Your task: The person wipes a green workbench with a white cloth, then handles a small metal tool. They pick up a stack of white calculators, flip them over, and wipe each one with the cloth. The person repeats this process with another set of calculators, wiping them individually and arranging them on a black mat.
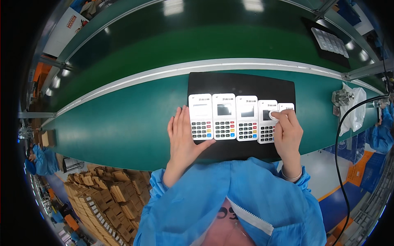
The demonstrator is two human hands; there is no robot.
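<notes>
Jacket: your blue work jacket (184, 201), nearest, sleeves reaching the bench edge.
Near left: brown cardboard pieces (121, 194), piled below the bench.
Left hand: your left hand (180, 137), thumb spread wide from the fingers; fingers along the left side of the leftmost terminal (200, 119), thumb at its near edge.
Right hand: your right hand (289, 135), thumb and fingertips narrow, pinching a small white piece (272, 116) at the screen of the fourth terminal (267, 127); material unclear.
Terminals: row of five white card terminals (246, 119), side by side, keypads toward you; rightmost partly hidden by your right hand.
Under them: black mat (242, 83) on the green workbench (123, 119).
Right: clear plastic bag (354, 108), black cable (337, 151) arching past it.
Beyond: pale metal rail (213, 63), then dark green conveyor belt (184, 39).
Far right: more terminals (330, 41) on a black board (312, 30).
</notes>
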